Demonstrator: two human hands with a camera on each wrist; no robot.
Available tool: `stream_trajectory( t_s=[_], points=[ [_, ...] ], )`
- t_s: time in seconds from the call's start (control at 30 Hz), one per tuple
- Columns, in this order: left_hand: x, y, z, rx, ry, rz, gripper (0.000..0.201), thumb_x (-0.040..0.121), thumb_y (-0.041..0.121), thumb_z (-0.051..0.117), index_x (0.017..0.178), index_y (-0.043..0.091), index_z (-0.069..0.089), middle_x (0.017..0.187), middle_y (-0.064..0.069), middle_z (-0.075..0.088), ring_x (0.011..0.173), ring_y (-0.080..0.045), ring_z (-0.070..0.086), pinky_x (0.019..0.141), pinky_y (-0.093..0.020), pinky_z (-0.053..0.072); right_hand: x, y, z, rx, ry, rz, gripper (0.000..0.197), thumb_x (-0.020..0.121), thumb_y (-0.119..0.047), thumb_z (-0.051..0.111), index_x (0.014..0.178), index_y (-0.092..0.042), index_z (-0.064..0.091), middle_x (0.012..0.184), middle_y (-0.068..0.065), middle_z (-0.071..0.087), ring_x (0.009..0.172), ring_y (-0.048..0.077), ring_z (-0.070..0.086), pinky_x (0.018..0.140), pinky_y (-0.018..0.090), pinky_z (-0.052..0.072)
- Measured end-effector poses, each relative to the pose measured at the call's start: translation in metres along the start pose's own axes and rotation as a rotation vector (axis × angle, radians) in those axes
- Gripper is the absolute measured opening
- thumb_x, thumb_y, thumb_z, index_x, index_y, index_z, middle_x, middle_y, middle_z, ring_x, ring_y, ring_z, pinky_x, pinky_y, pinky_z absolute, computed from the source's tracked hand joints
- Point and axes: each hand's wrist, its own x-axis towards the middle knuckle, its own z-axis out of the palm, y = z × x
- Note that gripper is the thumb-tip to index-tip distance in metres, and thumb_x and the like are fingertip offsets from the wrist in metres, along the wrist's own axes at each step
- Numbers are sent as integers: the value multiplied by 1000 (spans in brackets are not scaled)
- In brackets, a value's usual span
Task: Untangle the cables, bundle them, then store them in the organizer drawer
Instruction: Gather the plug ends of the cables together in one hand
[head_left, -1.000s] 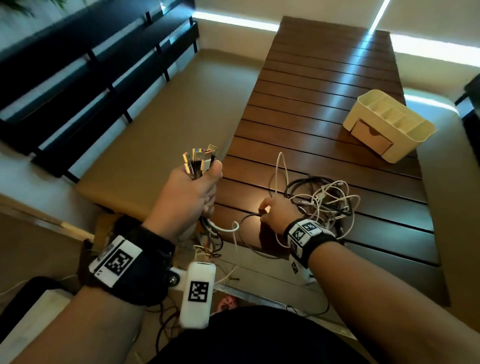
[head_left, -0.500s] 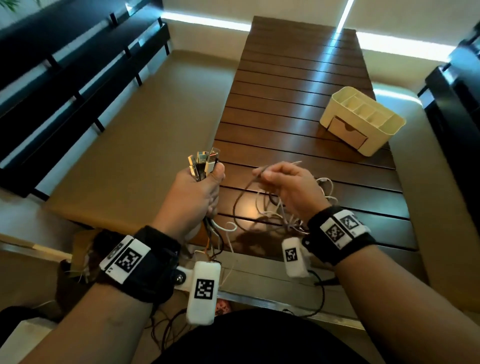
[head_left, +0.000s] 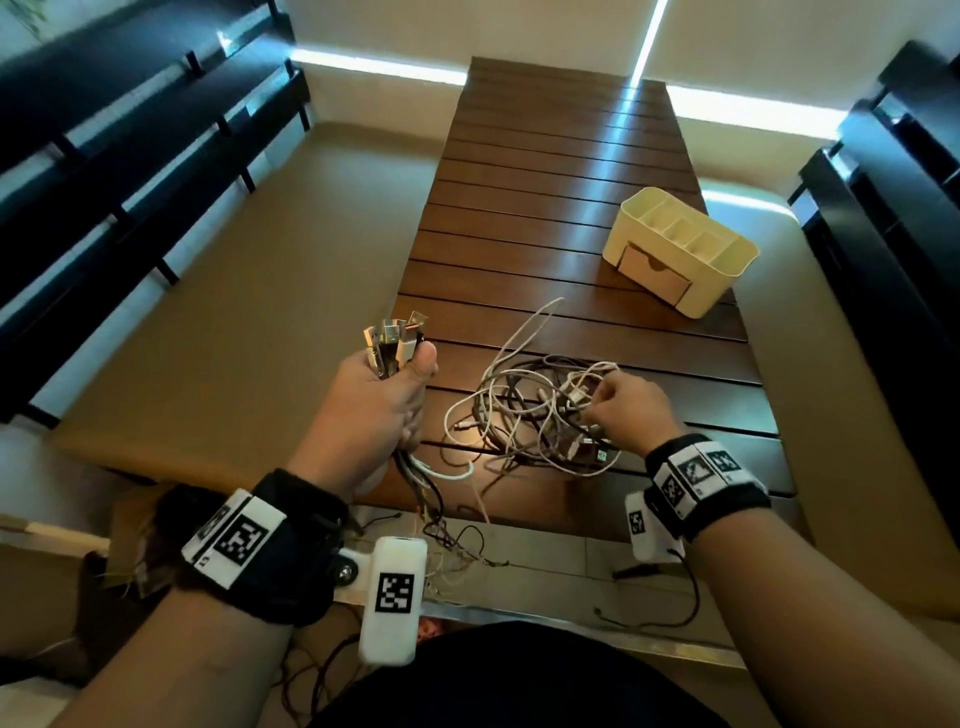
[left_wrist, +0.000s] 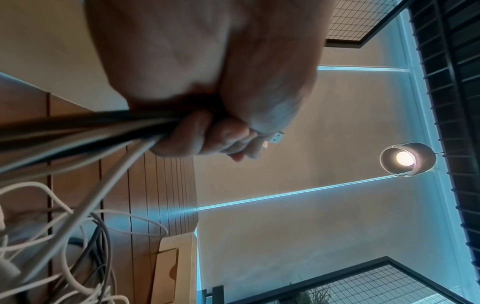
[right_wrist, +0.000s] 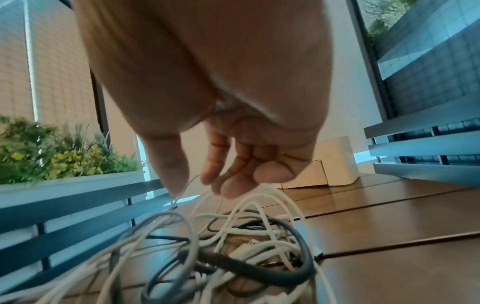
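1. We are untangling: our left hand (head_left: 382, 400) is gripping the gathered plug ends (head_left: 392, 338), our right hand (head_left: 626, 408) pinching a thin strand in the cable tangle (head_left: 535, 415) near us.
2. Next, we judge, comes freeing another end; the organizer drawer (head_left: 655, 274) is sitting closed, far right.

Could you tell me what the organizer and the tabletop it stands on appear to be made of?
The organizer looks like moulded plastic, cream and matte: smooth walls, rounded corners, thin dividers. Its drawer front is tan and flat; it could be wood or card, hard to tell. The tabletop appears to be dark brown wooden slats with a semi-gloss finish, since grooves separate the boards and window light reflects off them.
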Motion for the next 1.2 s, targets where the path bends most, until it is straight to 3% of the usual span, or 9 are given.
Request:
stream_trajectory(
  t_s=[0.07,0.23,0.43,0.6,0.67,0.77,0.83,1.07,1.2],
  points=[
    [0,0,-1,7,17,4,30,88,38,60,85,9,53,46,3,33,36,-10,31,39,-22,32,4,1,-2,151,111,-54,14,87,-32,68,79,-25,59,85,-4,64,78,13,59,63,28,45],
    [3,3,2,15,47,19,31,87,38,60,84,8,52,46,2,34,35,-10,32,39,-21,32,29,-3,-20,340,314,-191,9,90,-20,65,82,-20,63,90,-5,57,84,14,57,69,23,40],
    [9,6,6,33,81,19,36,84,40,60,88,5,53,47,3,35,36,-9,34,39,-22,34,67,12,-19,231,131,-119,4,89,-25,68,92,-24,66,103,1,68,93,17,61,80,29,46],
    [19,7,13,50,92,8,39,83,42,61,90,5,53,47,3,36,36,-10,35,40,-22,34,71,25,-4,98,-181,-49,50,86,-32,76,132,-24,58,125,1,63,104,17,61,81,28,49],
    [22,8,17,52,96,-4,38,83,42,60,90,5,53,48,3,36,37,-10,35,40,-21,35,72,30,0,80,-215,-39,46,84,-23,78,127,-27,61,121,2,64,96,15,63,74,26,51],
    [26,8,22,45,110,-11,34,86,40,60,88,7,53,48,3,36,37,-9,34,40,-22,33,73,39,1,62,-198,-47,22,82,-16,77,93,-33,67,100,2,70,78,11,66,61,25,51],
    [29,6,25,43,118,-11,31,88,39,60,85,9,53,47,5,35,37,-9,33,42,-22,31,73,43,-2,39,-200,-39,21,82,-16,74,81,-36,66,94,1,70,78,13,66,62,28,53],
    [33,3,35,64,116,-39,30,88,40,59,84,10,55,47,5,38,38,-9,35,41,-23,33,70,39,-28,-21,-330,-70,8,87,-13,62,79,-14,63,85,3,60,74,15,55,57,27,39],
    [33,0,39,63,138,-30,31,89,39,60,85,9,54,46,6,37,37,-9,34,42,-23,32,76,45,-36,203,-238,-44,4,85,-11,65,82,-9,63,82,6,65,77,22,60,64,31,44]
  ],
)
